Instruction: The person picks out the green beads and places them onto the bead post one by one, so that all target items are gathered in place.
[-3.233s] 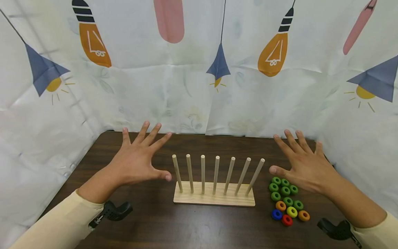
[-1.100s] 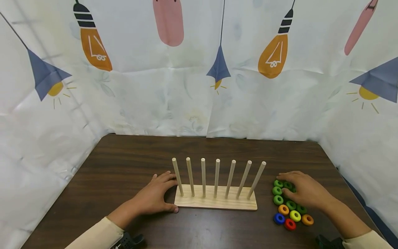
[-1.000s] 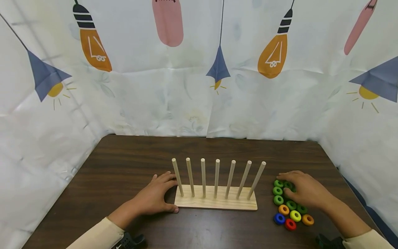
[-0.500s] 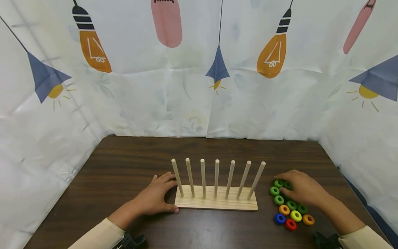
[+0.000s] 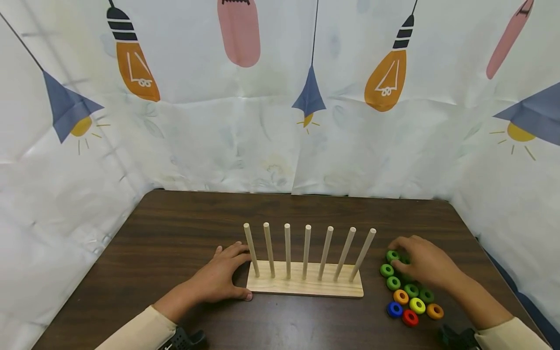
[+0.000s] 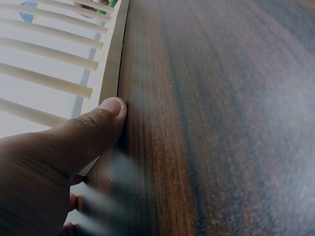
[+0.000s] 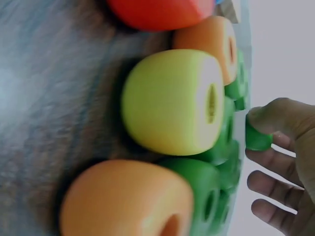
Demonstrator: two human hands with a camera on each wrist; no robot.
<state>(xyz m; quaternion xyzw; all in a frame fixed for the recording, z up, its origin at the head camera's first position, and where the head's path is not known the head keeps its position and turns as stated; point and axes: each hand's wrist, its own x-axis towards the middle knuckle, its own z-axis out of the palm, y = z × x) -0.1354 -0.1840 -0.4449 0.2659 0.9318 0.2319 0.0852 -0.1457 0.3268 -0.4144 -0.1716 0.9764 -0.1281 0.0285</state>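
A wooden peg board (image 5: 306,287) with a row of several upright bare pegs stands on the table. My left hand (image 5: 214,279) holds its left end, thumb on the front edge and fingers at the side and behind. In the left wrist view the thumb (image 6: 106,115) presses against the base's edge. To the right, my right hand (image 5: 430,262) hovers over loose ring beads. The right wrist view shows it pinching a green bead (image 7: 258,137) between thumb and index finger, above the others; the remaining fingers are loosely bent.
Several green beads (image 5: 393,283) lie in a cluster right of the board. Nearer me are orange (image 5: 435,311), yellow (image 5: 417,306), blue (image 5: 394,309) and red (image 5: 410,318) beads. A printed cloth (image 5: 218,146) hangs behind the dark wooden table (image 5: 197,214).
Both hands have come down from a spread pose above the table. The left took hold of the board's end; the right reached the green beads, picked one up and rose slightly.
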